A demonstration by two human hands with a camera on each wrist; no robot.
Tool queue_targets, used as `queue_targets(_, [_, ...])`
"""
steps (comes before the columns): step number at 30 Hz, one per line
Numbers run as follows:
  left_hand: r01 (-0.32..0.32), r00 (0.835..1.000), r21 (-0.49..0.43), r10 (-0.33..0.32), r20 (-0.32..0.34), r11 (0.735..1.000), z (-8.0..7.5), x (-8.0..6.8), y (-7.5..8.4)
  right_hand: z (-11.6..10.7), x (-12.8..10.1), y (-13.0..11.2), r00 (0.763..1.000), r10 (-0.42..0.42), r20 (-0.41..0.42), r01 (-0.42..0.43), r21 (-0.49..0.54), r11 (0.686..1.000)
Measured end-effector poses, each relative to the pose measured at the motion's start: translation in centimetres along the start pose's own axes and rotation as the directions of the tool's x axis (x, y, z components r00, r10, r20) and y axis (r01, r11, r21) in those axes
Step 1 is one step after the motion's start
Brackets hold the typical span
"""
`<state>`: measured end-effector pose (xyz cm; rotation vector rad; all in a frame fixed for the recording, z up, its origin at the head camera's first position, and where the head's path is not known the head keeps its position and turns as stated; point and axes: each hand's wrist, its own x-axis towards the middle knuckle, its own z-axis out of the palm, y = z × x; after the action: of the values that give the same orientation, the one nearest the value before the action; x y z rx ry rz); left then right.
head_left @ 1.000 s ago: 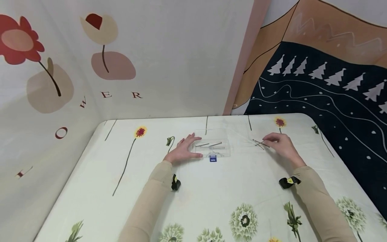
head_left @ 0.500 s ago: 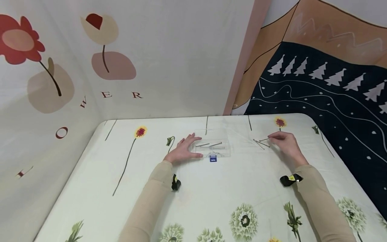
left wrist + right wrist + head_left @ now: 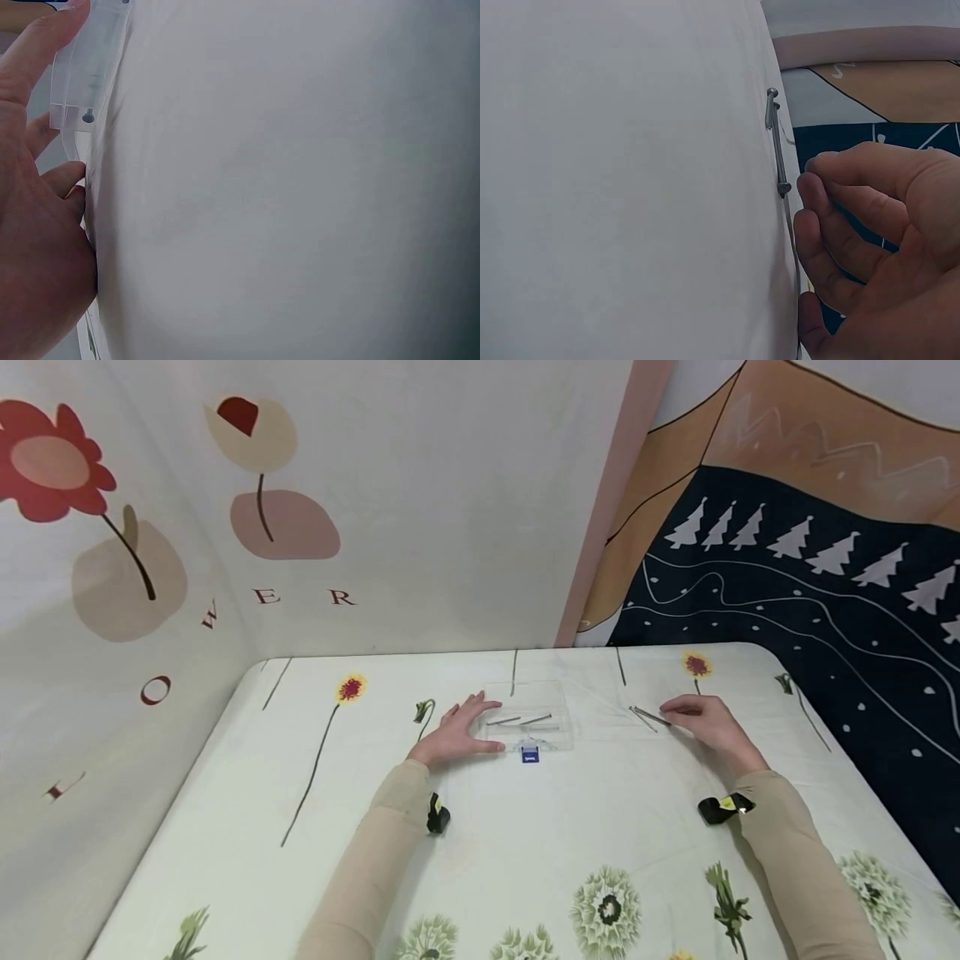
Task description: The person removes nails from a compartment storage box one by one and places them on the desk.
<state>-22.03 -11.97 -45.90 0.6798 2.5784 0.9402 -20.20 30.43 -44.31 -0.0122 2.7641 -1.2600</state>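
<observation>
My left hand [image 3: 456, 732] spans the left end of a clear plastic box [image 3: 566, 737], thumb along the near edge and forefinger toward the back. In the left wrist view, the thumb overlaps the box wall [image 3: 79, 82]. Inside the box lie metal nails [image 3: 536, 719]. A blue tab [image 3: 530, 755] sits on its front, and the transparent lid [image 3: 540, 690] extends behind. To the right, loose nails [image 3: 649, 716] lie close together on the cloth. My right hand [image 3: 705, 720] is just beside them, fingers loosely bent; in the right wrist view the fingertips [image 3: 810, 187] are apart from the nails [image 3: 778, 146].
A white flower-printed cloth [image 3: 570, 827] covers the table. A patterned curtain [image 3: 450, 485] stands behind it, with a dark tree-printed hanging [image 3: 787, 593] at the right. Black wrist cameras [image 3: 717, 810] are worn below both hands.
My right hand moved slightly right holding one nail, then let it down among the others, so the loose nails lie more in line. My left hand and the box have stayed put.
</observation>
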Motion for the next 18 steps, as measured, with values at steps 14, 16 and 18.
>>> queue_targets(14, [-0.005, 1.000, 0.000, 0.005, 0.004, 1.000, 0.0, 0.0, -0.2, 0.7, -0.5, -1.4, 0.992, -0.125, -0.001, 0.125, 0.004, 0.992])
queue_targets(16, [-0.004, 1.000, -0.002, 0.004, 0.006, 1.000, 0.0, 0.0, -0.2, 1.2, -0.5, -1.9, 0.986, -0.164, -0.005, 0.164, 0.008, 0.986])
queue_targets(18, [-0.003, 1.000, 0.003, 0.003, 0.007, 1.000, 0.1, 0.0, -0.3, 1.8, -0.4, -2.4, 0.977, -0.212, -0.007, 0.212, 0.018, 0.977])
